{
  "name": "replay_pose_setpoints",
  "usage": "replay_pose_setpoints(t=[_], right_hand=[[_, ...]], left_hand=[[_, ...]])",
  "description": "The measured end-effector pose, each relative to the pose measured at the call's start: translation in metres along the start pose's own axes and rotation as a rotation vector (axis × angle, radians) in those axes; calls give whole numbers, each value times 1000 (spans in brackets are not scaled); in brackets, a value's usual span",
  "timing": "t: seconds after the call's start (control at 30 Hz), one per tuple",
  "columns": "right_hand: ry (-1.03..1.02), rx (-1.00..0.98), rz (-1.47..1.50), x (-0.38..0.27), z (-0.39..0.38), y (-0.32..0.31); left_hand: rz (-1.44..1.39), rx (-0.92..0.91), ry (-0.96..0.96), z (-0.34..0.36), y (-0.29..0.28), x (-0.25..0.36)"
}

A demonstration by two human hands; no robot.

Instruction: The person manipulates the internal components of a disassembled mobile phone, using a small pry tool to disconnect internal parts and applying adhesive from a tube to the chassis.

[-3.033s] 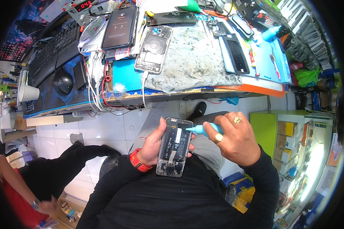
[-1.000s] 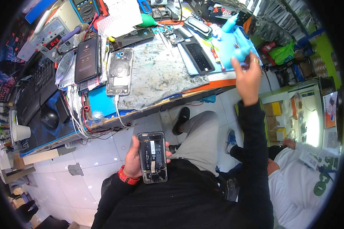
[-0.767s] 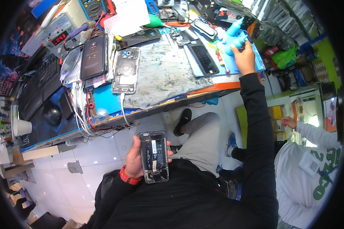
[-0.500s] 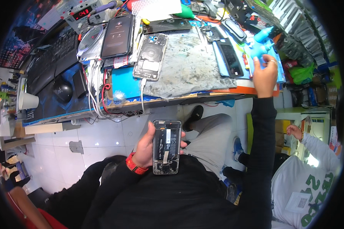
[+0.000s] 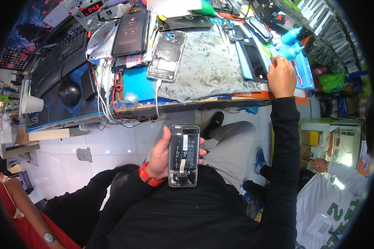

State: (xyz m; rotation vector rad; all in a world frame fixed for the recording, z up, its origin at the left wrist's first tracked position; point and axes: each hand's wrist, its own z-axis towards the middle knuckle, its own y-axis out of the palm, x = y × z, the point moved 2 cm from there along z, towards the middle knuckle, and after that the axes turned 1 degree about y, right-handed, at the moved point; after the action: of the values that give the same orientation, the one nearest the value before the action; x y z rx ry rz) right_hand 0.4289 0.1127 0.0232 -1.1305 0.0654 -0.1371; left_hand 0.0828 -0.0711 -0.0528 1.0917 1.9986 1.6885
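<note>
black innards in a grey frame: i see the open phone over the lap, my left hand cupped round it, thumb on one edge, fingertips on the other. its long axis runs from body to bench. my right hand is well apart, forward and right, fingers bunched at a red tool; i can't tell if they grip it. the phone shows a dark battery and a pale ribbon.
</note>
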Motion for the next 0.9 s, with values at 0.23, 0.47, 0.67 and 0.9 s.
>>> replay_pose_setpoints(t=[0.23, 0.47, 0.67, 0.9], right_hand=[[-15, 19, -20, 6, 3, 7], [-62, 101, -42, 0, -4, 2], [-21, 299, 293, -16, -30, -32], [362, -34, 1194, -33, -100, -59]], left_hand=[[-30, -63, -41, 0, -4, -3], [-45, -34, 2, 0, -11, -5], [31, 36, 36, 0, -9, -4], [-11, 92, 70, 2, -7, -7]])
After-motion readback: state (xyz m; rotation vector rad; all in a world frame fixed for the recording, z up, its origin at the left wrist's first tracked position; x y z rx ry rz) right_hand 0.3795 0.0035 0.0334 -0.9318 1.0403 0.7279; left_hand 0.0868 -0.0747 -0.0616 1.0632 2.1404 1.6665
